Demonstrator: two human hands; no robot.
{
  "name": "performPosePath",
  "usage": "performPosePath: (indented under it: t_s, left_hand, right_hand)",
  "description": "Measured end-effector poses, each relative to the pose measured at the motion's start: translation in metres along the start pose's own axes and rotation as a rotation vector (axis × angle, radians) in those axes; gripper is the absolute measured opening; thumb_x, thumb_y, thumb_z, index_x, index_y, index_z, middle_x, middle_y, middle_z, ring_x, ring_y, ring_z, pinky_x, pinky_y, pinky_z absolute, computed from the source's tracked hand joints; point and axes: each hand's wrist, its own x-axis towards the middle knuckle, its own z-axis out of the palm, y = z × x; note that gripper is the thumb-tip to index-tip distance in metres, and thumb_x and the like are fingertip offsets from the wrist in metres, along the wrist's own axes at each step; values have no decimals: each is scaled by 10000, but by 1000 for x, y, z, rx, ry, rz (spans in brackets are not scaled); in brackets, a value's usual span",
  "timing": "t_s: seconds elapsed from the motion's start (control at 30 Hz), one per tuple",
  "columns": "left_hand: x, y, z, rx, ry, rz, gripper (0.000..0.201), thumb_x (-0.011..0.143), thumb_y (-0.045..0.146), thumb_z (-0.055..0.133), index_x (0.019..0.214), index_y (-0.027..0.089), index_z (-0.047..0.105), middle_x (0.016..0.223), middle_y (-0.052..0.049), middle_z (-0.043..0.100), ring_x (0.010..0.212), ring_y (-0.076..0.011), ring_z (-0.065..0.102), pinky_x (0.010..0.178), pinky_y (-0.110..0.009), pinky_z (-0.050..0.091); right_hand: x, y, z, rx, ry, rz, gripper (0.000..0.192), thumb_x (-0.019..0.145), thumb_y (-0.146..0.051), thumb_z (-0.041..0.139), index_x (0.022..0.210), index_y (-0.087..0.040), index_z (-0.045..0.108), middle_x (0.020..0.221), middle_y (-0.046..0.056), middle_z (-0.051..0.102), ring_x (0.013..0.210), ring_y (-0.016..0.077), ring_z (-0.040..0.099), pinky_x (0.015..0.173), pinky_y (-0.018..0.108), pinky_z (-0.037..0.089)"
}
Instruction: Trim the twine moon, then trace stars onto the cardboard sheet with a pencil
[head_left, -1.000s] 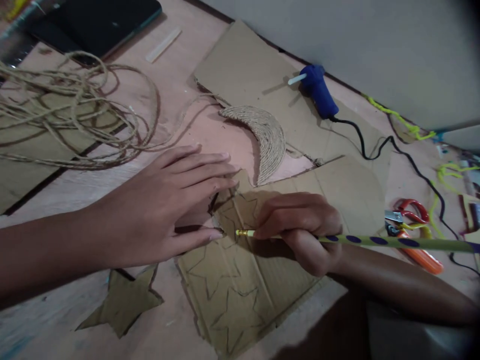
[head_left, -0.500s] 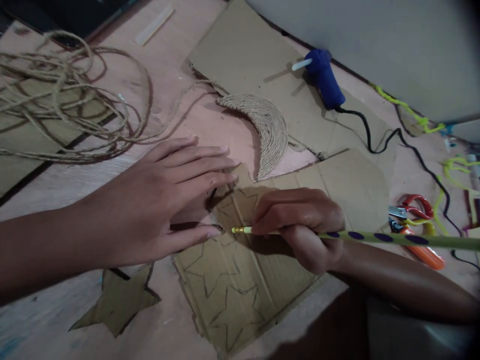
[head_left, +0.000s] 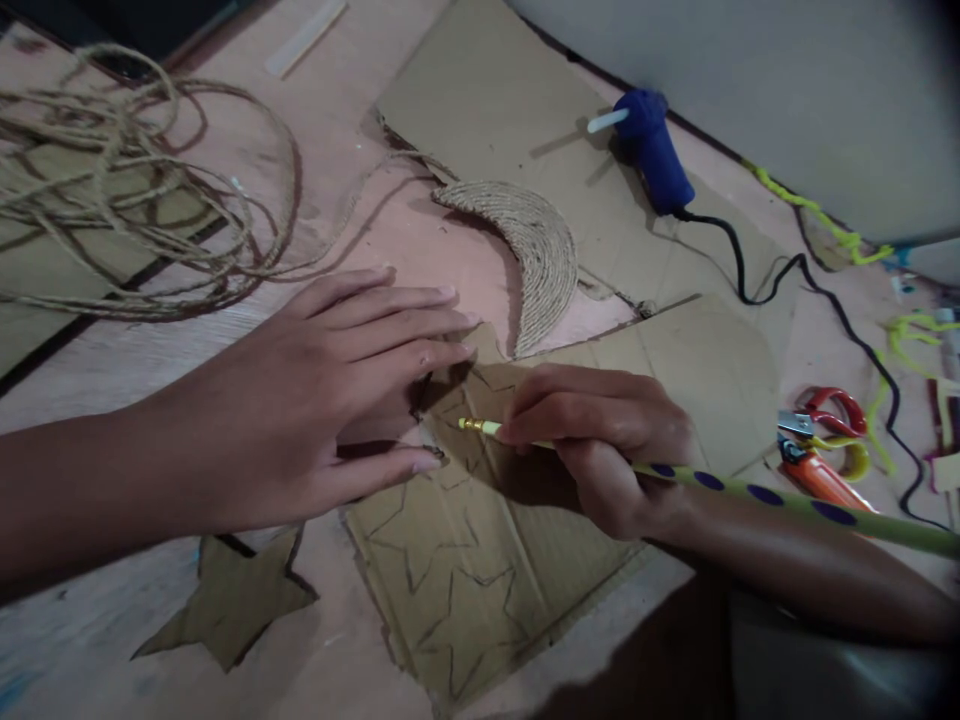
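My left hand [head_left: 330, 400] lies flat with its fingers spread, pressing down a small cardboard shape at the edge of a brown cardboard sheet [head_left: 480, 560] that carries several pencilled star outlines. My right hand [head_left: 600, 440] grips a green pencil with purple dots [head_left: 750, 492], its tip end pointing left toward the fingertips of my left hand. The shape under my left hand is mostly hidden. A cut-out cardboard star [head_left: 225, 600] lies on the table below my left forearm.
A twine-covered crescent [head_left: 536, 255] lies just beyond my hands, with a loose tangle of jute twine [head_left: 127, 190] at the left. A blue glue gun [head_left: 656, 160] with a black cord rests on another cardboard sheet. Red and orange scissors [head_left: 821, 450] lie at the right.
My right hand has tilted the pencil so its tip sits slightly higher and the far end lower. The view has shifted a little; my left hand stays pressed in place.
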Motion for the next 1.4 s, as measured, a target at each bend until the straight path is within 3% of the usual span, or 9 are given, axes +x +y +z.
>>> performPosePath:
  t_s: [0.27, 0.4, 0.53, 0.8, 0.97, 1.07, 1.17, 1.23, 1.4]
  left_hand:
    - [-2, 0, 3, -65, 12, -46, 688, 1250, 659, 690, 1889, 420, 594, 2023, -9, 649, 1871, -421, 645, 1657, -711, 405]
    - [0, 2, 3, -74, 17, -52, 665, 1254, 626, 700, 1867, 378, 624, 2016, -35, 658, 1871, -429, 644, 1648, -717, 398]
    - [1, 4, 5, -53, 17, -39, 654, 1270, 619, 667, 1864, 351, 618, 2013, -46, 661, 1875, -430, 641, 1638, -697, 410]
    - [-1, 2, 3, -61, 24, -38, 646, 1273, 621, 678, 1860, 359, 606, 2010, -41, 662, 1881, -426, 630, 1647, -681, 386]
    - [-1, 0, 1, -80, 27, -23, 625, 1280, 625, 722, 1833, 344, 643, 2017, -68, 649, 1874, -439, 629, 1654, -630, 340]
    - [1, 4, 1, -7, 50, 78, 525, 1351, 616, 632, 1731, 257, 670, 1988, -123, 656, 1860, -422, 625, 1618, -559, 316]
    - [5, 12, 1, -24, 156, 139, 310, 1394, 539, 579, 1432, 262, 715, 1531, -66, 887, 1558, -332, 784, 1432, -486, 443]
    - [8, 17, -1, -163, 176, 125, 257, 1394, 455, 609, 1237, 277, 709, 1168, -1, 882, 1229, -269, 817, 1194, -443, 534]
    - [11, 19, -20, -620, 92, -138, 219, 1299, 281, 746, 1087, 280, 804, 1019, 9, 860, 905, -168, 818, 790, -289, 630]
  right_hand:
    - [3, 0, 3, 27, -3, 2, 331, 1207, -129, 565, 1025, -270, 803, 922, 47, 837, 786, 203, 803, 683, 341, 627]
    - [4, -1, 4, 36, 0, 8, 343, 1186, -108, 544, 994, -262, 783, 883, 29, 804, 707, 172, 735, 623, 320, 562]
    - [4, -2, 4, -4, -25, 4, 331, 1214, -126, 563, 1080, -279, 825, 978, 55, 863, 822, 215, 823, 701, 355, 657]
    - [3, 0, 3, -14, -29, -11, 352, 1225, -139, 571, 1044, -255, 850, 938, 53, 839, 786, 192, 783, 695, 332, 619]
    - [1, 3, 5, 200, 212, 37, 318, 1117, -26, 676, 972, -241, 860, 864, 20, 838, 716, 168, 782, 687, 312, 644]
    - [4, 4, 3, 212, 210, -83, 332, 1121, 10, 645, 1067, -194, 901, 950, 42, 905, 828, 155, 872, 790, 268, 716]
    - [9, 4, 2, 174, 77, -130, 303, 1175, -24, 633, 1168, -166, 900, 1049, 78, 945, 921, 155, 916, 851, 254, 751]
    - [11, 4, 3, 172, 46, -124, 250, 1198, -62, 663, 1201, -160, 892, 1106, 104, 960, 962, 159, 927, 867, 250, 758]
    - [6, 6, 4, 184, 154, -172, 194, 1193, -89, 712, 1191, -167, 889, 1086, 110, 957, 905, 165, 923, 812, 248, 747]
